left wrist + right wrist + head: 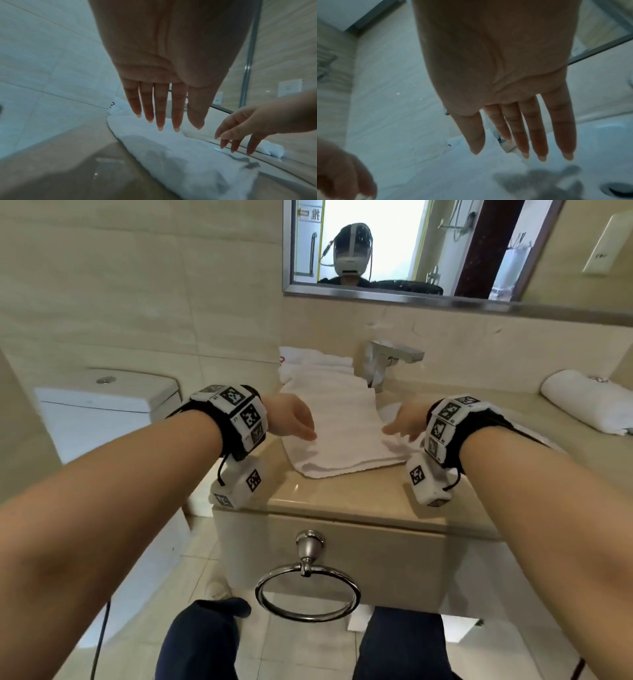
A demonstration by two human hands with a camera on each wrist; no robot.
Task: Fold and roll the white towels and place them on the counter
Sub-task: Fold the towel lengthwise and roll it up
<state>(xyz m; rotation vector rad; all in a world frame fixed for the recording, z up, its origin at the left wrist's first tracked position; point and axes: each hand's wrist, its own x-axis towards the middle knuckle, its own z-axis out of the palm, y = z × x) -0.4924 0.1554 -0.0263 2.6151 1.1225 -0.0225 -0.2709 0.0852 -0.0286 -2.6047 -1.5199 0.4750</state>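
Folded white towel (337, 428) flat on surface (346, 494), far end draped over sink rim below faucet (383, 364); laid lengthwise, likely for rolling. Left hand (291, 417), right hand (406, 421) poised above opposite edges, fingers straight, grasping nothing. Rolled towel (582, 402) parked far right, finished. Folded stack (308, 364) behind.

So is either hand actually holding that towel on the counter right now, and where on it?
Neither. The left hand and right hand both hover with straight fingers above the folded towel; nothing is gripped.
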